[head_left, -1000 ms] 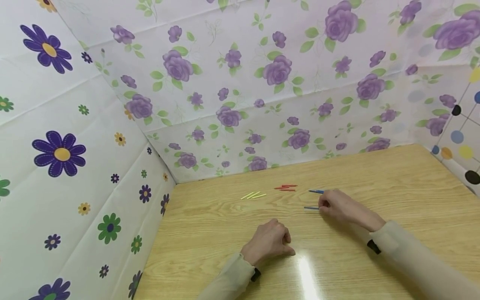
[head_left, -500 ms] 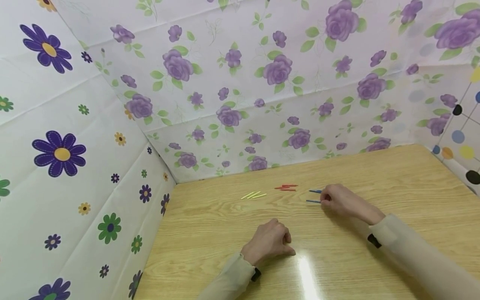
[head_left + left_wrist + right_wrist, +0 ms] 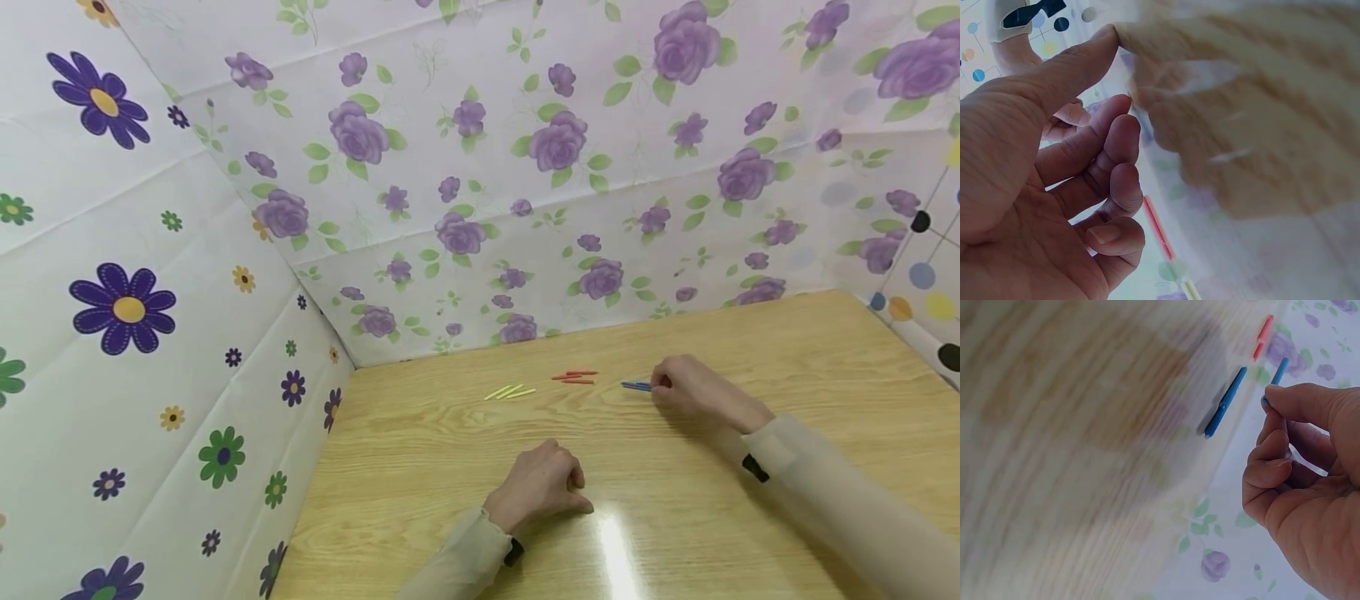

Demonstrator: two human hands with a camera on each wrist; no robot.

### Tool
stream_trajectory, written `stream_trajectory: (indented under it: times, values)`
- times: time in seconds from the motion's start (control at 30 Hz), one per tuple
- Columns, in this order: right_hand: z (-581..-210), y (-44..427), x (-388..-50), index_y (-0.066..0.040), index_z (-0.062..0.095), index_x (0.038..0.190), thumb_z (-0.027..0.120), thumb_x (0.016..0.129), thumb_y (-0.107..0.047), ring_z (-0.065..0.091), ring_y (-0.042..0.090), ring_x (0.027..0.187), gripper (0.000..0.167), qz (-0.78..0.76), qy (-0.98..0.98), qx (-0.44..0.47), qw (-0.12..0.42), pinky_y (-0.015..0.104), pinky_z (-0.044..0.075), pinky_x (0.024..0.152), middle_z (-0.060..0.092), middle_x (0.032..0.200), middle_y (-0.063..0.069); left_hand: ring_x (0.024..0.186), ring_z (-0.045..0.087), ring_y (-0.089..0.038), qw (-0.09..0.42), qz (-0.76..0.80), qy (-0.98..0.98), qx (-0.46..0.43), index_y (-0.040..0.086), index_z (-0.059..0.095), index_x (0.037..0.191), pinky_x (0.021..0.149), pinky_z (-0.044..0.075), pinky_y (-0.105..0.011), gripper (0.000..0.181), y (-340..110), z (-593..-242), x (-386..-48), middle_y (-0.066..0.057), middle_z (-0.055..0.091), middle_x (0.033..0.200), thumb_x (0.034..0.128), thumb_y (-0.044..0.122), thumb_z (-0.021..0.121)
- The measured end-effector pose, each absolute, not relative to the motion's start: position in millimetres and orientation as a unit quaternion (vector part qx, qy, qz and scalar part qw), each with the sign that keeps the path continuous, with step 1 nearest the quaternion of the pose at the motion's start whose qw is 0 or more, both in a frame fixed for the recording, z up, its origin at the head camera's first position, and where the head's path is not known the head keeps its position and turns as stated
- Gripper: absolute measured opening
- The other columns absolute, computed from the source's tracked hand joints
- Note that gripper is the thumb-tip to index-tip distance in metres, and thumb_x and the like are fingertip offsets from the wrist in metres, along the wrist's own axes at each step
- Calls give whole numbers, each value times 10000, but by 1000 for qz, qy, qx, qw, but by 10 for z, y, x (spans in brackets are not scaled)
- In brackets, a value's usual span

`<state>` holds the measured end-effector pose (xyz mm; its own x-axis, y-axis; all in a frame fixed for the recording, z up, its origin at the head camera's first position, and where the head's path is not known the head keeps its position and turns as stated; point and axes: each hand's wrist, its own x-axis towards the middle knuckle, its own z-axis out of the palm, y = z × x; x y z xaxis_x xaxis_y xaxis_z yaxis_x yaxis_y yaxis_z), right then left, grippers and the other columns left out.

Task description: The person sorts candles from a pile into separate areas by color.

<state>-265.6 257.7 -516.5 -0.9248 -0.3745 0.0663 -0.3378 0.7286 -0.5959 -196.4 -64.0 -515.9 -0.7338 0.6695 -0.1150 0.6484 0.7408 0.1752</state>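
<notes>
Between thumb and forefinger, my right hand (image 3: 701, 392) pinches a thin blue crayon (image 3: 1279, 372) by one end. More blue crayons (image 3: 1225, 403) lie on the wooden table right beside it, close together. In the head view the blue group (image 3: 636, 386) is partly hidden by the right fingers. My left hand (image 3: 536, 486) rests at the near middle of the table with its fingers loosely bent and holds nothing. In the left wrist view its palm (image 3: 1029, 250) faces the camera, with a gap between thumb and fingers.
Several red crayons (image 3: 577, 382) lie just left of the blue ones. Further left is a group of several yellow sticks (image 3: 510, 392). The wooden table (image 3: 420, 467) ends at flowered cloth walls (image 3: 480, 275) at the back and left.
My right hand has moved away from me with the blue crayon, bringing it from apart to next to the other blue ones. The left hand stays where it was.
</notes>
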Motion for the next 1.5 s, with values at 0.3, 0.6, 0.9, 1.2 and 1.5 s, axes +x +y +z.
stream_trajectory:
  times: [0.3,0.6,0.9,1.2,1.5]
  values:
    - [-5209,2655,-2769,-29,783,951,627,1029,-23,590,143,762,175,-309,934,-178,30,285,499,680,752,896,64,862,545,4,92,67,930,351,261,862,951,649,464,-160,259,-646,-5162,-1967,166,737,842,839,478,946]
    - [-5246,2760,-2894,-35,784,926,667,1028,-34,613,148,790,155,-282,941,-183,28,326,541,718,755,887,62,867,534,4,93,72,932,344,260,852,936,665,461,-168,260,-649,-5152,-1959,173,711,826,835,479,949]
    - [-5223,2824,-2989,-26,793,916,657,1005,-21,583,166,778,163,-277,942,-185,46,324,507,706,747,868,65,863,532,14,95,78,932,342,261,856,941,663,461,-161,260,-656,-5157,-1957,170,708,824,833,478,951]
    - [-5221,2820,-3018,-16,793,934,666,1011,-5,580,175,796,150,-274,943,-182,54,340,519,730,752,895,82,850,534,18,98,84,929,346,251,853,935,660,459,-148,252,-663,-5174,-1982,166,714,825,839,464,950]
    - [-5250,2811,-3007,-12,807,930,680,996,7,625,172,814,144,-267,945,-182,40,372,567,750,776,907,93,848,542,17,99,84,927,352,257,850,918,656,458,-145,248,-678,-5182,-1968,172,715,825,847,476,940]
